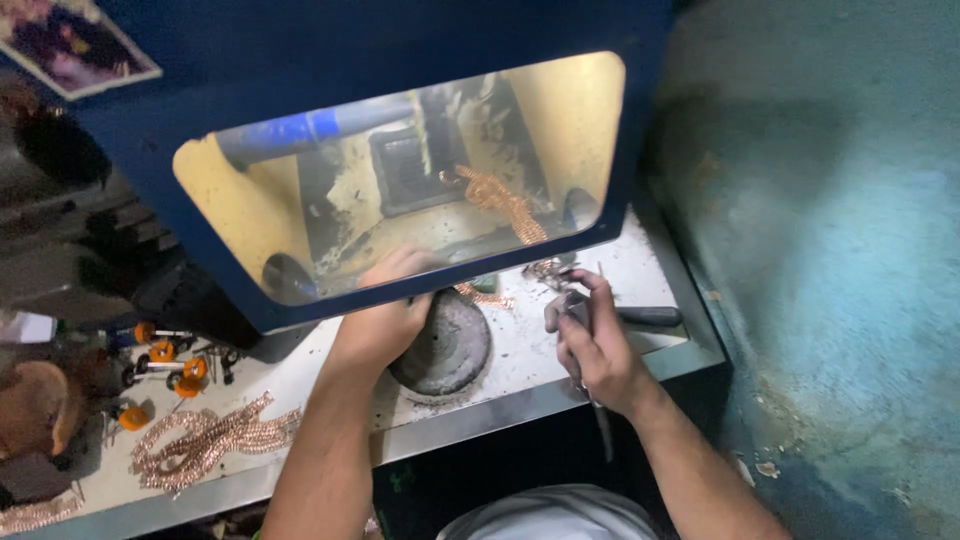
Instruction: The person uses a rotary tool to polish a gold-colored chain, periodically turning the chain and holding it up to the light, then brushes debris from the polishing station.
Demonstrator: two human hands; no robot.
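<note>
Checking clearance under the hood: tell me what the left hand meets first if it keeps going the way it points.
The left hand points up-right, under the blue hood. First in line looks like the copper-coloured chain beside the round dark block; depth behind the window is unclear.

Two bare forearms rise from the bottom edge toward the round grey disc set in the worktop. The left forearm runs up just left of the disc, its wrist straight; the left hand lies palm down at the disc's upper left rim, knuckles upward, fingers curled forward and partly seen through the tinted window above. The right forearm comes in from the lower right, angled up and left, well to the right of the disc. The right hand is raised beside the disc's right edge, back toward the camera, fingers bent and pinched together around a thin dark tool with its thumb tucked inward.
</note>
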